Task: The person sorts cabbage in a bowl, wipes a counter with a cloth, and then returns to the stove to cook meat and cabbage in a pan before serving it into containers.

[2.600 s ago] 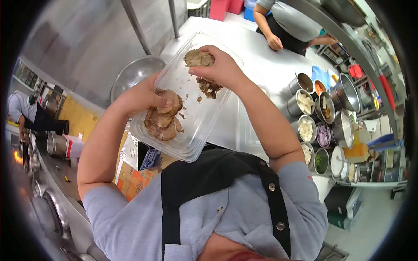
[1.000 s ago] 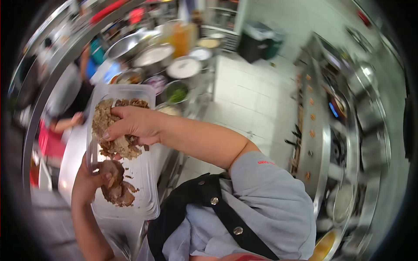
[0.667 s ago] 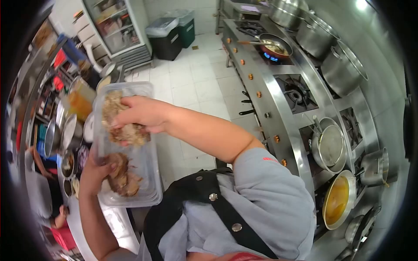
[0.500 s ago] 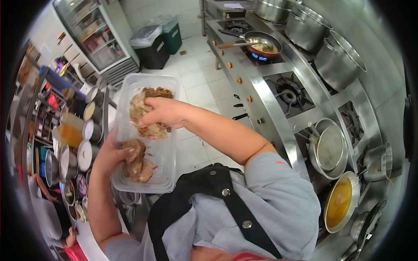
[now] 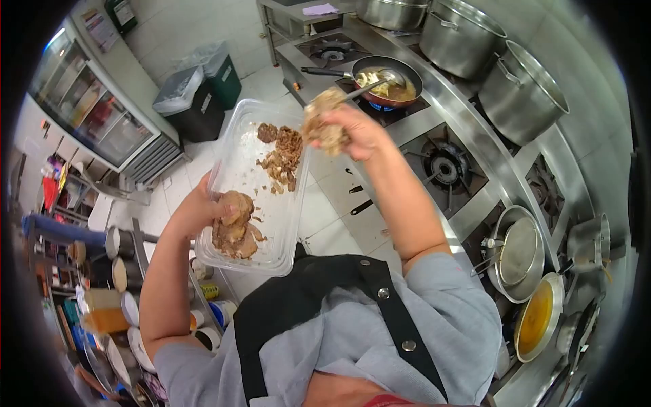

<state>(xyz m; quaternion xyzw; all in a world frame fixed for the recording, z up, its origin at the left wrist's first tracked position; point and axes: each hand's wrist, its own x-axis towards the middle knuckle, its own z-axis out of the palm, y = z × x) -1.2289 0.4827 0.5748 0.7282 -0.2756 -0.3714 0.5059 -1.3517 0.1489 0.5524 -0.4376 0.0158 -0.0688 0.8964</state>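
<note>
The left hand (image 5: 196,214) holds a clear plastic container (image 5: 230,152) up at chest height, fingers wrapped around its near left edge and the thumb pressing down on a stack of sliced meat (image 5: 232,227) in the near corner. That grip is closed on the container, tilted slightly away from the body. At the far end of the container lies a scatter of shredded meat (image 5: 281,152), loose on the clear bottom, well apart from the slices.

The right hand (image 5: 356,129) is lifted just beyond the container's right rim, its grip closed around a handful of meat (image 5: 322,122), pale shreds bulging out between the fingers. It hangs in the air between the container and the stove.

Past that hand, a frying pan (image 5: 390,78) sits on a lit burner, a utensil resting in it. Two big steel stockpots (image 5: 522,85) stand along the back. Lower right, a pot of orange broth (image 5: 537,319) sits beside a lidded pan (image 5: 515,251). Down on the white tiled floor stand two bins (image 5: 196,91).
</note>
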